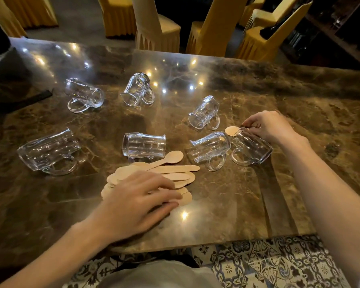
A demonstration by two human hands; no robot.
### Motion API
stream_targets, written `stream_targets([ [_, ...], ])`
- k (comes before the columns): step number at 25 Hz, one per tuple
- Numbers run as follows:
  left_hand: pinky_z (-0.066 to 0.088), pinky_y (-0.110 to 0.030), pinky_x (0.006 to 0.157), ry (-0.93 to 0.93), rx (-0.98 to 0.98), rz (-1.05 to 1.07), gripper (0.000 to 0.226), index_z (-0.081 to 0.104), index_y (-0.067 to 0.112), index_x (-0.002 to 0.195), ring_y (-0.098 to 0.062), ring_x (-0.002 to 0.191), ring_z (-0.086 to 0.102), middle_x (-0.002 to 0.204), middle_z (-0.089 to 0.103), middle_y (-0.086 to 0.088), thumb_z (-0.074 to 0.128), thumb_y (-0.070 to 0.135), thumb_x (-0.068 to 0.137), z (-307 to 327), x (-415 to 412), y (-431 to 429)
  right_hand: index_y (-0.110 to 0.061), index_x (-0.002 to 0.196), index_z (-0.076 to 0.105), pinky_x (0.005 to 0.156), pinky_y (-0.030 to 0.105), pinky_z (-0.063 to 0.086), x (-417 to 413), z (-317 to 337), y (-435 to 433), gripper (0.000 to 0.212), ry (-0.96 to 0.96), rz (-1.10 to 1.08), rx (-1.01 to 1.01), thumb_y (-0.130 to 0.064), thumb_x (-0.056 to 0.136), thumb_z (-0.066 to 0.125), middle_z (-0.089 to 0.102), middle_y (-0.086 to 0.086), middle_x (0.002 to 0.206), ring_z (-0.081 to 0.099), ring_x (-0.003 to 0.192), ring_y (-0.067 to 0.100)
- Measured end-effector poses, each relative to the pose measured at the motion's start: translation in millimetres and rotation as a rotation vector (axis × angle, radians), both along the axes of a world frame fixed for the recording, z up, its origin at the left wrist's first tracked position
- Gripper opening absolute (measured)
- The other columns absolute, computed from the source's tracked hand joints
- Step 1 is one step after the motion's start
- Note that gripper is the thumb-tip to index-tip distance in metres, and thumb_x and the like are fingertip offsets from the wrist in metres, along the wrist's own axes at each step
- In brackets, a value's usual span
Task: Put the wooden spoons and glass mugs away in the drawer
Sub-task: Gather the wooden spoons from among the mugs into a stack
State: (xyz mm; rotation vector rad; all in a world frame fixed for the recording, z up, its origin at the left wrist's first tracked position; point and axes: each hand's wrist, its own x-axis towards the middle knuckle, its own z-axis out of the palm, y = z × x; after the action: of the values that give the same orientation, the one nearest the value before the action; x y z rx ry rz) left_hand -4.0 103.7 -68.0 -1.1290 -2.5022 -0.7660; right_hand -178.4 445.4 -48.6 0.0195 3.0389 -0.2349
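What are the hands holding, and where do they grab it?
The right hand pinches a wooden spoon by its handle, near the bowl. The left hand just rests on the spoon pile.

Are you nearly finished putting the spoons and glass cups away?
Not nearly. Nothing looks put away: no drawer is in view, and all seven glass mugs lie on their sides on the table. In hand: the left hand rests on the spoon pile, and the right hand pinches a single spoon beside one mug. Everything is left to do.
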Motion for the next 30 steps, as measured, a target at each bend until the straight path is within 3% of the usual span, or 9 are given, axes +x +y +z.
stream_targets([
  [4, 0.048, -0.026, 0.087, 0.045, -0.075, -0.159, 0.02, 0.072, 0.024, 0.1, -0.01, 0.095, 0.062, 0.101, 0.068, 0.006, 0.054, 0.03, 0.094, -21.3, 16.3, 13.4, -0.032, 0.088, 0.069, 0.062, 0.031, 0.051, -4.0, -2.4, 3.9, 0.013, -0.01, 0.007, 0.003, -0.029, 0.077, 0.074, 0.062, -0.007, 0.083, 0.057, 0.075, 0.013],
  [12, 0.039, -0.018, 0.092, -0.11, -0.141, -0.189, 0.016, 0.065, 0.033, 0.103, -0.004, 0.097, 0.055, 0.105, 0.062, 0.015, 0.052, 0.037, 0.095, -32.3, 22.0, 19.6, -0.034, 0.078, 0.059, 0.063, 0.028, 0.045, 0.4, 5.9, 5.2, 0.017, -0.029, -0.011, -0.067, -0.025, 0.077, 0.074, 0.06, -0.004, 0.087, 0.056, 0.081, 0.016],
  [16, 0.041, -0.02, 0.09, -0.113, -0.136, -0.187, 0.015, 0.064, 0.033, 0.103, -0.007, 0.098, 0.055, 0.105, 0.061, 0.015, 0.051, 0.036, 0.095, -35.8, 21.5, 19.8, -0.027, 0.086, 0.066, 0.069, 0.033, 0.052, 14.1, 29.8, -9.4, 0.012, 0.115, -0.002, -0.149, -0.023, 0.077, 0.073, 0.066, 0.001, 0.093, 0.06, 0.084, 0.017],
  [19, 0.042, -0.022, 0.091, -0.104, -0.139, -0.196, 0.016, 0.063, 0.033, 0.104, -0.006, 0.1, 0.054, 0.106, 0.061, 0.015, 0.05, 0.037, 0.096, -35.3, 21.5, 19.8, -0.024, 0.091, 0.07, 0.076, 0.029, 0.053, 28.4, 57.7, -40.3, 0.016, 0.201, 0.111, -0.268, -0.025, 0.076, 0.074, 0.066, -0.007, 0.086, 0.061, 0.081, 0.008],
  [22, 0.043, -0.023, 0.09, -0.09, -0.14, -0.196, 0.017, 0.065, 0.033, 0.103, -0.007, 0.099, 0.056, 0.105, 0.062, 0.014, 0.049, 0.037, 0.096, -33.3, 22.1, 20.8, -0.028, 0.087, 0.07, 0.066, 0.01, 0.046, 47.9, 89.0, -81.0, 0.014, 0.249, 0.248, -0.374, -0.031, 0.074, 0.075, 0.064, -0.017, 0.077, 0.059, 0.072, -0.003],
  [24, 0.043, -0.023, 0.091, -0.089, -0.147, -0.191, 0.019, 0.066, 0.032, 0.103, -0.007, 0.098, 0.056, 0.105, 0.063, 0.014, 0.049, 0.037, 0.096, -31.9, 23.2, 21.0, -0.031, 0.085, 0.069, 0.062, 0.004, 0.044, 63.1, 103.2, -108.2, 0.013, 0.254, 0.335, -0.418, -0.031, 0.074, 0.075, 0.063, -0.021, 0.075, 0.059, 0.069, -0.007],
  [27, 0.041, -0.021, 0.093, -0.096, -0.161, -0.187, 0.021, 0.067, 0.032, 0.103, -0.005, 0.101, 0.056, 0.106, 0.064, 0.014, 0.047, 0.037, 0.096, -29.1, 24.4, 20.4, -0.033, 0.088, 0.067, 0.064, 0.003, 0.044, 83.6, 105.3, -144.7, 0.015, 0.207, 0.456, -0.417, -0.027, 0.076, 0.073, 0.061, -0.022, 0.076, 0.058, 0.069, -0.008],
  [30, 0.042, -0.022, 0.094, -0.092, -0.189, -0.184, 0.023, 0.067, 0.033, 0.105, -0.005, 0.104, 0.054, 0.108, 0.064, 0.013, 0.047, 0.038, 0.097, -27.0, 25.3, 19.4, -0.029, 0.093, 0.07, 0.068, 0.011, 0.048, 99.5, 87.5, -172.2, 0.013, 0.107, 0.539, -0.399, -0.027, 0.08, 0.07, 0.065, -0.017, 0.081, 0.058, 0.072, -0.004],
])
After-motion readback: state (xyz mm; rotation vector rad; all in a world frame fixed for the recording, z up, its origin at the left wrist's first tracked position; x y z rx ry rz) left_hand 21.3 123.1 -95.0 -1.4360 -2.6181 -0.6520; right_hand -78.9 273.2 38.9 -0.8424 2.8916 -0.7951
